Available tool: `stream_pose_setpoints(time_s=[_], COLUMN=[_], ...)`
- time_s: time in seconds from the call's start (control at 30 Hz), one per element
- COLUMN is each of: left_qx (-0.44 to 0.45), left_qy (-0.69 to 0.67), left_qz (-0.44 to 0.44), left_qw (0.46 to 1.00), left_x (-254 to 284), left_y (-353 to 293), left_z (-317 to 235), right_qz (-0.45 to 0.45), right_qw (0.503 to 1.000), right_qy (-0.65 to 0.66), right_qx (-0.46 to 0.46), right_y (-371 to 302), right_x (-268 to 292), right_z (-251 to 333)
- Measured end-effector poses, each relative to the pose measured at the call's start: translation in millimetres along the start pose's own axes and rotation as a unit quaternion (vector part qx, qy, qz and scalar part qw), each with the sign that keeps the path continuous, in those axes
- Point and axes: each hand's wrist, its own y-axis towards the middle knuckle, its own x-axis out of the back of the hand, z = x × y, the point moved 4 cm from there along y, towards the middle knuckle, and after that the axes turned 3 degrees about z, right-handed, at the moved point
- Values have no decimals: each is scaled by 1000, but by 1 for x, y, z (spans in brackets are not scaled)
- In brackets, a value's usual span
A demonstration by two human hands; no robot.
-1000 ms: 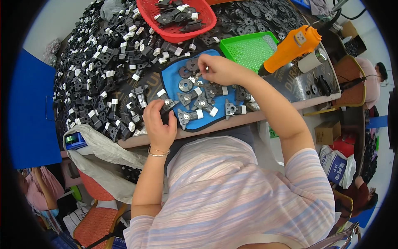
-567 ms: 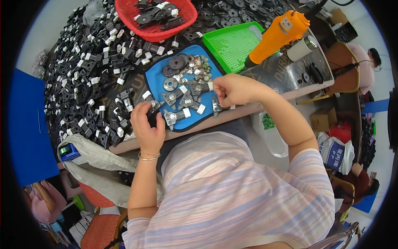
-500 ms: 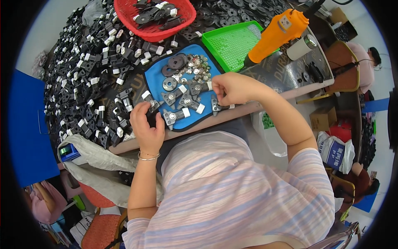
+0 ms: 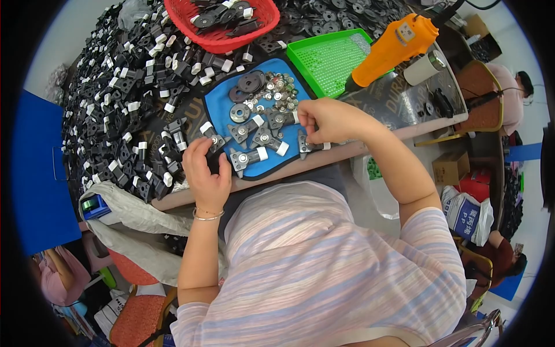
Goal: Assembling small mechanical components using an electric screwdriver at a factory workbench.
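Bright, fairly even light, with fisheye bending toward the black rim.

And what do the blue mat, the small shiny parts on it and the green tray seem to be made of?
Blue mat: perhaps fabric or soft rubber, matte, with a dark edging. Small shiny parts: likely metal, polished or plated, with bright silvery reflections. Green tray: probably moulded plastic, smooth-looking, evenly coloured, its floor perforated.
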Motion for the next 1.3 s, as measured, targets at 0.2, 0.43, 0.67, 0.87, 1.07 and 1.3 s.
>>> stream_pose_setpoints(time_s=[0.2,0.43,0.67,0.87,1.07,1.3], left_qx=[2,-6,-2,-6,-11,-10], left_qy=[3,7,8,5,4,6], left_qz=[1,4,-1,4,-2,-2], left_qw=[1000,1000,1000,1000,1000,1000], left_x=[1,1,2,2,1,1], left_y=[0,-2,-2,-1,-1,-2], left_z=[-1,1,0,0,-1,-1], right_qz=[-155,-148,-189,-203,-199,-180], right_qw=[985,972,950,970,968,963], right_qy=[-41,-184,-246,-134,-150,-198], right_qx=[60,-15,-16,16,19,-28], right_y=[10,44,46,36,34,43], right_x=[12,11,8,12,13,8], right_z=[12,13,6,6,3,7])
